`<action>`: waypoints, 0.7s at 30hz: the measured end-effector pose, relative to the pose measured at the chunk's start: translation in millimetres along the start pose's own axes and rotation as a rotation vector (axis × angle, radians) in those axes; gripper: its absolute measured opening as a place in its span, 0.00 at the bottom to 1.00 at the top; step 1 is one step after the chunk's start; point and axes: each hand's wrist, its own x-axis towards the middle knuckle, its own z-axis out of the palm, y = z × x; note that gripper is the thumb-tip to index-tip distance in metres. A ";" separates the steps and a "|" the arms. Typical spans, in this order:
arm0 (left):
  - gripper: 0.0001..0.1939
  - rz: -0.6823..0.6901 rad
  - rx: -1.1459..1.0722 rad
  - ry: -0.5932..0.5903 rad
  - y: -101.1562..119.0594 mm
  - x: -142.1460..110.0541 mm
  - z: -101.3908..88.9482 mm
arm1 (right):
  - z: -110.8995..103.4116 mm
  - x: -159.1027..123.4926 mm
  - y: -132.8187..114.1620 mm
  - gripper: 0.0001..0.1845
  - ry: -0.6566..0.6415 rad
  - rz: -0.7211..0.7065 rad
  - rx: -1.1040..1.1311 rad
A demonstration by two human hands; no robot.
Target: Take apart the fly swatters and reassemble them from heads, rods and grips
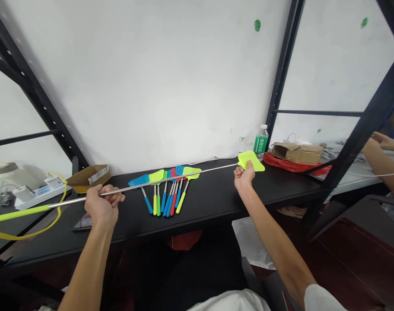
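A yellow-green fly swatter [184,176] with a long, extended metal rod stretches across the view, tilted up to the right. My left hand [103,205] is closed round the rod near its yellow-green handle, which points off to the left edge. My right hand [244,176] grips the swatter's perforated head, thumb on its face. Behind and below the rod, several short fly swatters [167,203] in blue, green, red and yellow-green lie fanned on the black table, heads partly overlapping.
An open cardboard box [88,178] sits at the left, beside a white power strip [41,196] and yellow cable. A water bottle [261,140] stands at the back right, near a brown carton [296,152] on red plastic. Black shelf posts frame the table [213,203]. Another person's arm [383,160] shows at far right.
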 end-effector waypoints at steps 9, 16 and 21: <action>0.21 0.042 -0.006 0.009 8.1 -5.2 8.1 | -0.1 0.2 -3.8 0.19 0.014 -0.017 -0.026; 0.21 -0.037 0.005 -0.070 -8.4 -22.8 35.8 | 16.2 -34.2 15.3 0.22 -0.082 0.023 -0.055; 0.22 -0.050 0.054 -0.180 -11.0 -21.7 36.4 | 22.6 -50.8 23.7 0.22 -0.120 0.029 -0.052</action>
